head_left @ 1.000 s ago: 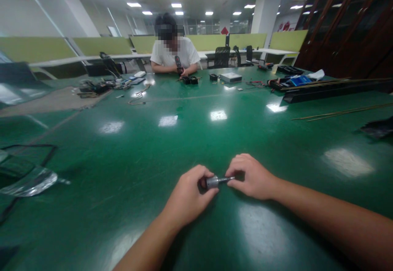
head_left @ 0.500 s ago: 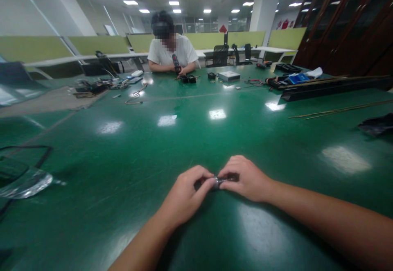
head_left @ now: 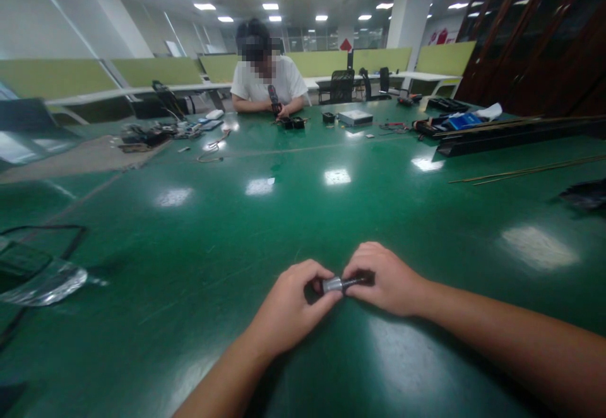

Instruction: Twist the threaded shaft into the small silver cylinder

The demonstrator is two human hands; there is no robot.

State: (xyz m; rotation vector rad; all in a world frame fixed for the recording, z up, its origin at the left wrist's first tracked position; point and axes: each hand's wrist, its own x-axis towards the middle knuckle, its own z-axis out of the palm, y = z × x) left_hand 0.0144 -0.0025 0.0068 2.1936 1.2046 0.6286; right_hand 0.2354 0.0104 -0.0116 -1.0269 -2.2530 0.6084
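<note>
Since half a second ago, the left hand's (head_left: 288,301) thumb and forefinger have spread, uncovering more of the metal part (head_left: 334,284); against a full second ago, the right hand's (head_left: 386,279) fingertips sit nearer the thick end. From my remote seat I take the part as the middle of the clock. It lies sideways, low and just right of centre in my head view, over the green table (head_left: 307,216); I can't tell whether it touches the top.

Left hand, between 8 and 9, has thumb and forefinger clamped around the barrel (head_left: 331,285). Right hand, at 3, pinches the thin shaft (head_left: 353,282) right beside the barrel, so I have both hands on one piece, nearly meeting.

Further out, I see shiny plastic (head_left: 52,288) at 9 and a heap of boards and cables (head_left: 146,134) at 10. A person (head_left: 290,80) in white leans on the far edge at 11, holding a dark tool (head_left: 273,97). At 12 sits a flat box (head_left: 355,119); at 2, thin rods (head_left: 525,170) and a black rail (head_left: 502,140) behind them.
</note>
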